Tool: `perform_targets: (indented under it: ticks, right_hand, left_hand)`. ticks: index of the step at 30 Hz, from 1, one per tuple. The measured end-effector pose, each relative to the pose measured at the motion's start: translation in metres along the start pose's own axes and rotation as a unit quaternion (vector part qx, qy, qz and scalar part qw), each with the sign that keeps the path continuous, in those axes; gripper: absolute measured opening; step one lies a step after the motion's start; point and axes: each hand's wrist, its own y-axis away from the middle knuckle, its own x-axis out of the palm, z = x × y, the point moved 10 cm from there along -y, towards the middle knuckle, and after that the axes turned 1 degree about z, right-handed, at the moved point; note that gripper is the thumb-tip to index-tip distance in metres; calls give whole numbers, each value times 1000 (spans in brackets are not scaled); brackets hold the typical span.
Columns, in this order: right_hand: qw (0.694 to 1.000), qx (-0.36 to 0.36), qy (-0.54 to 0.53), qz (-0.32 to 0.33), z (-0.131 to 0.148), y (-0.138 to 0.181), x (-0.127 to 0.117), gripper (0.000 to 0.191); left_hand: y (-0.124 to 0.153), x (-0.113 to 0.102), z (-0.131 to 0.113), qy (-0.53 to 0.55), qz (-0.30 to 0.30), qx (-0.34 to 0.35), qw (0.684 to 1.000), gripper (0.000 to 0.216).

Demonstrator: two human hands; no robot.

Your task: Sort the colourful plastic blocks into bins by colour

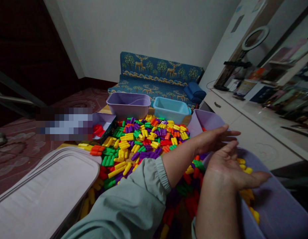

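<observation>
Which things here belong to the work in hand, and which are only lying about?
In use: left hand, right hand, both open over the purple bin of yellow pieces; pile of coloured pieces.
Lying about: white lid, deer-print cushion, white cabinet.

Block pile (144,139) between lid (44,189) at left and bin (280,205) at right, tubs (129,104) behind

Four purple bins (127,108), one beneath both hands (231,166), three beyond them; one blue bin (171,113); one white lid (44,192).
</observation>
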Motion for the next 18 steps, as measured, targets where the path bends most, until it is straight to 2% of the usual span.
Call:
perform_targets:
  ticks: [3,5,7,9,11,13,14,16,17,18]
  right_hand:
    - [998,34,-39,-32,-6,4,3,56]
    - [996,49,-60,-47,-12,8,9,56]
    - [996,62,-48,-49,-19,14,18,42]
    - [995,96,12,-18,-32,22,31,21]
    - [982,146,100,58,-53,35,49,15]
    - [947,193,192,171,-78,53,66,26]
    - [920,210,237,230,-91,64,72,31]
    - [852,227,326,341,-115,87,79,35]
    - [811,227,369,393,-125,99,80,34]
    - [767,219,414,439,-133,109,79,31]
  left_hand:
    - [7,-3,-3,6,-16,16,1000,67]
    - [18,-11,-6,-18,-41,23,999,65]
    - [38,-28,-12,-70,-85,41,993,62]
    - [69,-55,-21,-157,-159,60,973,56]
    - [112,-83,-33,-272,-239,78,929,48]
    - [160,-106,-43,-363,-297,84,879,42]
    - [185,-118,-45,-414,-330,68,846,41]
    - [237,-138,-51,-522,-408,17,749,43]
    - [257,-143,-51,-567,-425,-13,705,43]
    - [271,-146,-47,-600,-421,-43,679,43]
